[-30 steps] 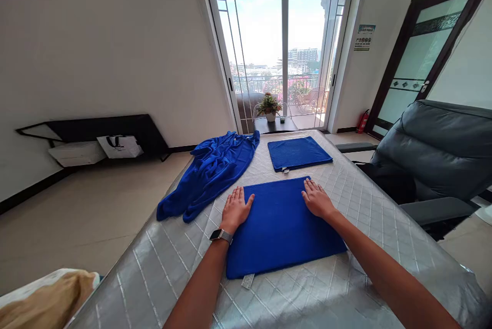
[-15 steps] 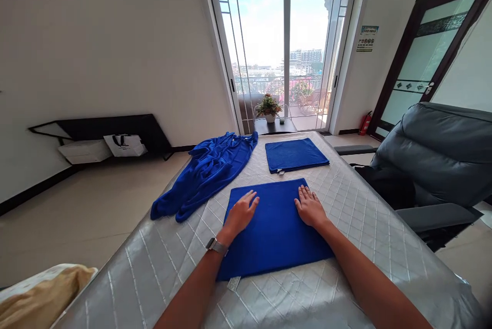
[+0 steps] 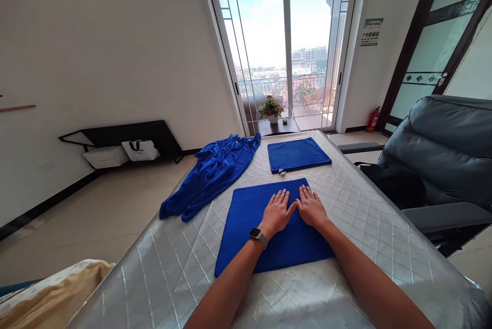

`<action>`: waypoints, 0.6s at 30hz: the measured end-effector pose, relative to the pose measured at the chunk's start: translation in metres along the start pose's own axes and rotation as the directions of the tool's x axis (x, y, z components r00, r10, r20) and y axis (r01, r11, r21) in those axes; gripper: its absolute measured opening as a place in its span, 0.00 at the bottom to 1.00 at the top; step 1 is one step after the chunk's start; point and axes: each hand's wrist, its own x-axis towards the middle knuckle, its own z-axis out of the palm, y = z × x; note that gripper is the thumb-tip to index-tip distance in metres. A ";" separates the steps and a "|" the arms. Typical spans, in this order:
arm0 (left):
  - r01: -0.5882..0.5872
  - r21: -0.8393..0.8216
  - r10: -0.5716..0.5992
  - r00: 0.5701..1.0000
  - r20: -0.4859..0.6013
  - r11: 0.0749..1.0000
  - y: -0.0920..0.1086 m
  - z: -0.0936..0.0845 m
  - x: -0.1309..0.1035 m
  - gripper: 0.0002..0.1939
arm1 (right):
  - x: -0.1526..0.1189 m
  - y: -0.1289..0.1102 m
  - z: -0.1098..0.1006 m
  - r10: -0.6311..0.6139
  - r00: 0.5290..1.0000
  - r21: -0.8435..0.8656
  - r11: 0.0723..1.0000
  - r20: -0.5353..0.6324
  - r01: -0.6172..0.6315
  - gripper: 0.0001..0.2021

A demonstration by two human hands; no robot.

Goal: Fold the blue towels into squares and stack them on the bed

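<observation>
A person's two bare hands lie palm down on a flat, folded blue cloth (image 3: pixel 242 216) at the lower centre of the frame. The left hand (image 3: pixel 277 211), with a watch (image 3: pixel 258 237) at its wrist, is near the cloth's middle; the right hand (image 3: pixel 312 208) is close to its right edge. Both are open and clamped on nothing, fingers extended, thumbs meeting or nearly so. The cloth rests on a silvery quilted mattress (image 3: pixel 184 257).

The step in hand appears to be pressing and smoothing this cloth. The next move seems to call for light, even pressure with flat palms, one steadying while the other sweeps, so the layers do not slide or bunch.

Just beyond, right of centre, lies a second folded blue cloth (image 3: pixel 299 155), apart from the first. Left of centre, a loose blue cloth (image 3: pixel 215 172) lies rumpled, untouched by either hand.
</observation>
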 end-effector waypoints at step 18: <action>0.340 0.080 -0.334 0.940 -0.075 0.937 -0.150 -0.017 -0.093 0.42 | -0.006 -0.004 -0.016 0.057 0.998 -0.054 0.997 0.032 -0.055 0.33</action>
